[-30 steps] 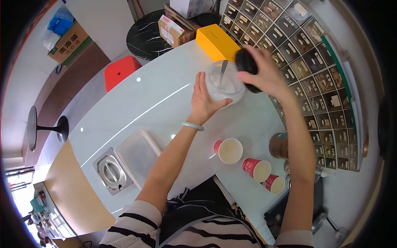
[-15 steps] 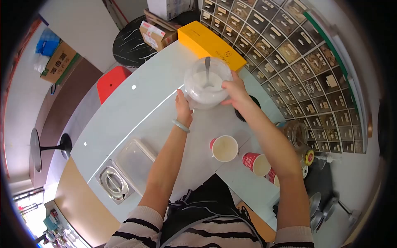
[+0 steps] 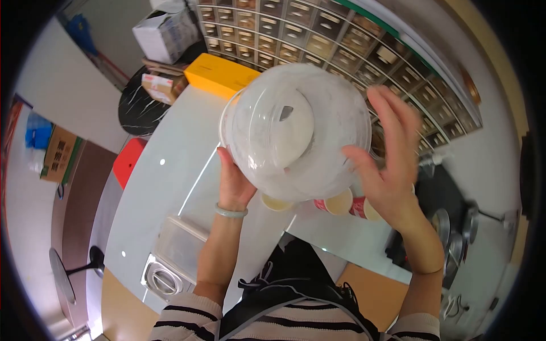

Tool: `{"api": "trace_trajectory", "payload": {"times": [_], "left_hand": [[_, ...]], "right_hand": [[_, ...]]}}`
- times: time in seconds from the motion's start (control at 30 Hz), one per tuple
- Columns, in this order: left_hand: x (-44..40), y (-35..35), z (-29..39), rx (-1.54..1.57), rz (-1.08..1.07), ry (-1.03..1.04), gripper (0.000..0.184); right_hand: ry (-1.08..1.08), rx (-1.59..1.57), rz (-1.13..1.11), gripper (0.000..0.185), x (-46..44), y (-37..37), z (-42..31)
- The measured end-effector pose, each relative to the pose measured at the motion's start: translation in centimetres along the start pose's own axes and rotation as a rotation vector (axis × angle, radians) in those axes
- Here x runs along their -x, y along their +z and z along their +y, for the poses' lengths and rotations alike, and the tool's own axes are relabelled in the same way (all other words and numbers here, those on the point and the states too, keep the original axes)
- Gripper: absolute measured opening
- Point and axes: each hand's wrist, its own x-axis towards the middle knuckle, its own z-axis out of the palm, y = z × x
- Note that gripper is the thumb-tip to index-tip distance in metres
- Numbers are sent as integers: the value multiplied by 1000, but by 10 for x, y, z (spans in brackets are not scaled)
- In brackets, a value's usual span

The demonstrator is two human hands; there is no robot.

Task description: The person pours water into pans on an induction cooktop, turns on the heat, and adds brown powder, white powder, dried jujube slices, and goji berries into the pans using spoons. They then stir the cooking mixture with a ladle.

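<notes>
A big, round, see-through jar with white contents is raised close to my head and tilted. My left hand grips its lower left side, thumb up along the wall; the other fingers are hidden behind it. On the right, my right hand has its fingers spread beside the jar, slightly blurred; whether a fingertip touches the wall I cannot tell. A small dark patch shows through the jar, but the spoon's handle cannot be made out. Below the jar, a paper cup is partly covered, with red-and-white paper cups beside it.
A clear lidded container and a steel pan with a lid lie at the left of the white table. A yellow box stands at the back, before a wall of small drawers. A red stool stands beyond the table.
The jar has come up from over the table towards my head and tilted. My right hand has let go of its rim and spread open. The view has turned to the right.
</notes>
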Motion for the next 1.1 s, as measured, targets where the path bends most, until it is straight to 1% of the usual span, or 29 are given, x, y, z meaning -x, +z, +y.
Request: {"api": "trace_trajectory", "payload": {"times": [0.07,0.13,0.17,0.27,0.33,0.4,0.43,0.47,0.5,0.53,0.6,0.7,0.77,0.8,0.83,0.9,0.97,1.0,1.03,1.1], "left_hand": [[3,15,-24,-23,24,-31,85],[7,33,-47,20,-45,-101,84],[10,43,-58,38,-83,-141,84],[23,72,-100,-90,-151,-180,84],[30,90,-127,-34,-159,-318,82],[40,122,-154,-94,-293,-329,82],[44,131,-171,-80,-315,-339,83],[47,142,-187,-79,-291,-354,84],[52,154,-204,-78,-266,-368,85],[56,166,-220,-77,-241,-382,85],[74,193,-252,-138,-242,-345,85],[95,212,-307,-204,-301,-258,84],[107,227,-339,-233,-299,-240,84],[114,233,-351,-221,-284,-245,81],[121,238,-362,-209,-269,-249,78],[128,246,-378,-135,-250,-238,65],[139,258,-389,-213,-197,-270,71],[142,261,-393,-251,-172,-288,74],[145,261,-395,-266,-200,-317,74],[148,258,-400,-312,-190,-356,81]], "right_hand": [[-132,251,-65,52,4,-46,-15],[74,121,-330,37,13,-73,-35],[285,36,-377,31,14,-79,-35],[268,-384,-344,21,50,-94,0],[353,-382,-433,16,73,-118,11],[335,-264,-390,14,109,-156,21],[265,-143,-303,14,123,-177,25],[187,-31,-218,14,138,-197,29],[209,70,-208,13,155,-219,31],[238,78,-214,12,176,-241,34],[280,73,-217,11,220,-279,40],[214,183,-55,13,284,-321,56],[167,206,-43,15,321,-330,74],[149,211,-46,16,337,-333,80],[231,120,-44,14,351,-338,84],[369,-65,-43,9,369,-345,90],[762,-501,42,6,381,-344,93],[957,-720,82,7,386,-343,95],[1036,-774,95,9,388,-345,100],[1198,-875,116,14,392,-353,111]]}}
